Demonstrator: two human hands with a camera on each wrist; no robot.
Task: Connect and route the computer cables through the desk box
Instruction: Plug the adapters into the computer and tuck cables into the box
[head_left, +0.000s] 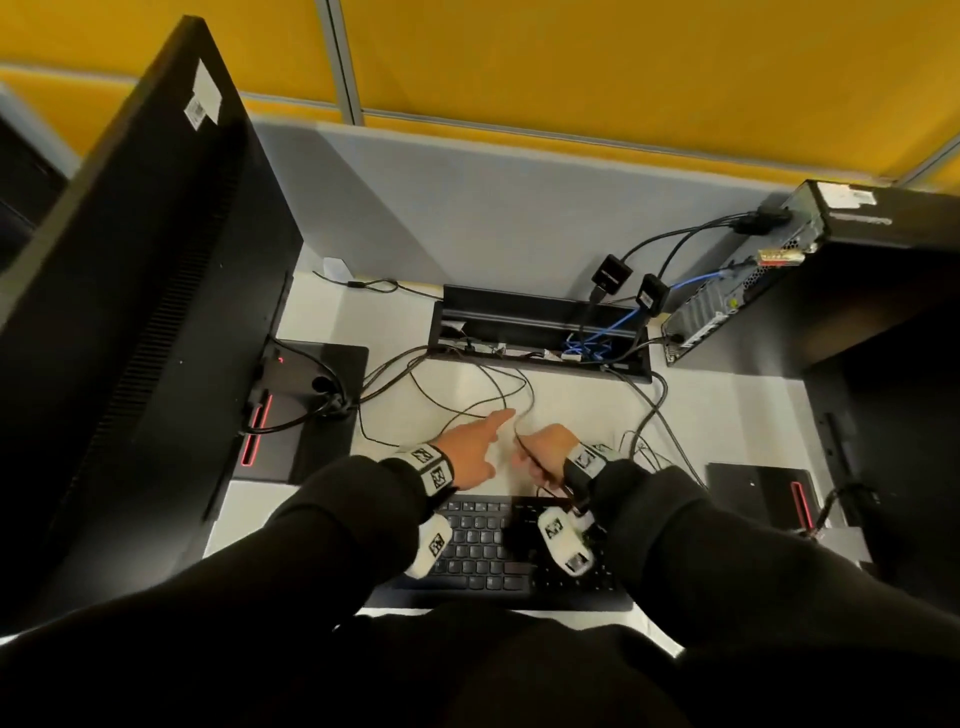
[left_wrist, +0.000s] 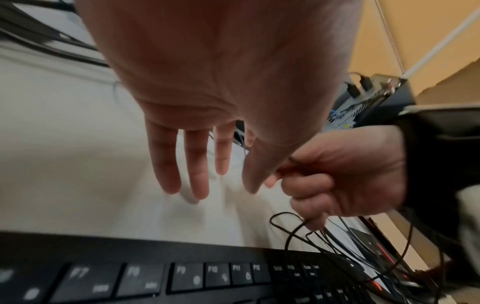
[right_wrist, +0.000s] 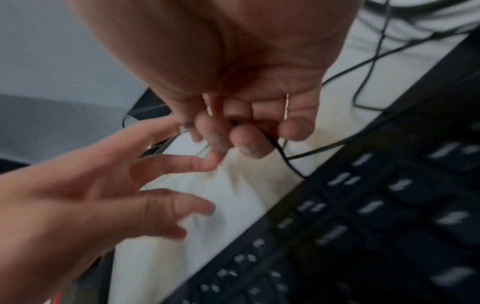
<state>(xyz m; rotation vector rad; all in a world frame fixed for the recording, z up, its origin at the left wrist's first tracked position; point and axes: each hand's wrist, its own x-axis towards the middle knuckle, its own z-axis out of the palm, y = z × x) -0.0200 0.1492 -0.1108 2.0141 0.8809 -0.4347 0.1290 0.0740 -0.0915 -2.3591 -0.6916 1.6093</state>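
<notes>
Big black monitor (head_left: 145, 291) stands far left, only the head cam catches it. Left hand (head_left: 475, 453) hovers over the white desk (head_left: 727, 415), fingers straight and spread, holding nothing. Just right of it, the right hand (head_left: 550, 452) is fisted round a thin black cable (head_left: 524, 410), which runs up away from the keyboard (head_left: 483, 551) toward the open desk box (head_left: 540, 332); the wrist cams show the slack dangling below the fist.

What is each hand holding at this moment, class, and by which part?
The right hand grips a thin black cable partway along its length, fingers curled round it. The left hand holds nothing; its fingers are stretched out above the desk.
</notes>
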